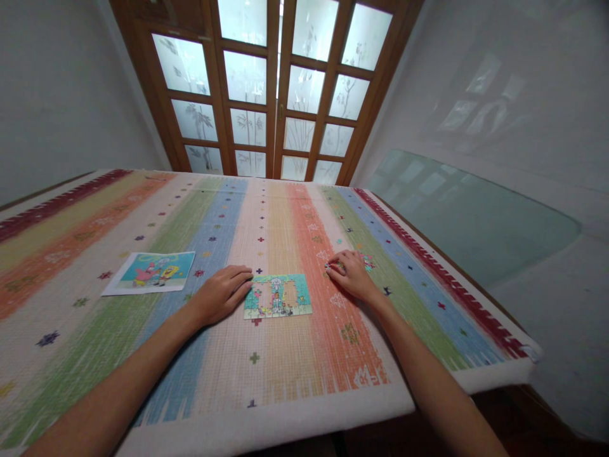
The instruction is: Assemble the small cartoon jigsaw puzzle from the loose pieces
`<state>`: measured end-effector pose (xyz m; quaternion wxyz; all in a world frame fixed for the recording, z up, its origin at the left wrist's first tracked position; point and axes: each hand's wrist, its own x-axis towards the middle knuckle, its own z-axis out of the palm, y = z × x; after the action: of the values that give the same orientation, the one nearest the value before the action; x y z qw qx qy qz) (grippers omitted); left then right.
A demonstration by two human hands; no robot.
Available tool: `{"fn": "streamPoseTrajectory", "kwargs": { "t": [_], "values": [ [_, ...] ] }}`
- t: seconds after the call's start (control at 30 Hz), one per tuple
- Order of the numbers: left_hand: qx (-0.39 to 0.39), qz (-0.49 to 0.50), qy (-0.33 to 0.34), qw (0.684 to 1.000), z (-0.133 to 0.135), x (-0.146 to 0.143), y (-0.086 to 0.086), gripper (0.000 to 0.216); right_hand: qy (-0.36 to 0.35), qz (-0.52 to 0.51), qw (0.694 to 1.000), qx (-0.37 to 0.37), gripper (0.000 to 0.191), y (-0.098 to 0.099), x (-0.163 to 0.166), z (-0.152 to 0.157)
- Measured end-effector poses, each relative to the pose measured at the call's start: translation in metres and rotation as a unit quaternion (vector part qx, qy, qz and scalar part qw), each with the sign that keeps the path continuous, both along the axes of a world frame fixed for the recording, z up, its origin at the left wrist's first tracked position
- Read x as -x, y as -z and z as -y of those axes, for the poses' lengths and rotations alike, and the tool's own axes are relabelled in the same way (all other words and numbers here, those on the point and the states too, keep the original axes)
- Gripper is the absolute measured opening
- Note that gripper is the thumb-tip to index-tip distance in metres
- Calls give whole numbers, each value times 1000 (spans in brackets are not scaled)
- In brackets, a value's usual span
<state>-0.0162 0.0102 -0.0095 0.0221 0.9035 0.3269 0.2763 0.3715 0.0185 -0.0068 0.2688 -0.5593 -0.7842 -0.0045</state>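
Observation:
A partly assembled jigsaw puzzle (301,303) with a teal cartoon picture lies flat on the striped cloth, and the cloth shows through gaps in its middle. My left hand (222,293) rests at the puzzle's left edge, fingers stretched out and fingertips touching its upper left corner. To the right of the puzzle, my right hand (354,274) is low over the orange stripe. Its thumb and fingers pinch a small puzzle piece, mostly hidden by the fingertips. Several loose puzzle pieces (368,261) lie just beyond this hand, partly covered by it.
A printed cartoon picture (155,274) on white paper lies left of my left hand. The striped tablecloth (285,355) covers a large table whose front edge is close to me. Behind stand wooden glass-paned doors (276,95); a pale glass panel (471,209) is along the right wall.

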Motion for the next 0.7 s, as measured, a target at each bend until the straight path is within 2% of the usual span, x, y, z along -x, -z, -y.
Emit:
{"fn": "streamPoseTrajectory", "kwargs": {
  "t": [0.27, 0.7],
  "values": [
    [-4, 0, 2, 1000, -1, 1, 2, 38, -25, -40, 998, 42, 9, -6, 15, 4],
    [-9, -5, 4, 1000, -1, 1, 2, 37, 0, 40, 999, 28, 23, -5, 8, 3]
  ]
}}
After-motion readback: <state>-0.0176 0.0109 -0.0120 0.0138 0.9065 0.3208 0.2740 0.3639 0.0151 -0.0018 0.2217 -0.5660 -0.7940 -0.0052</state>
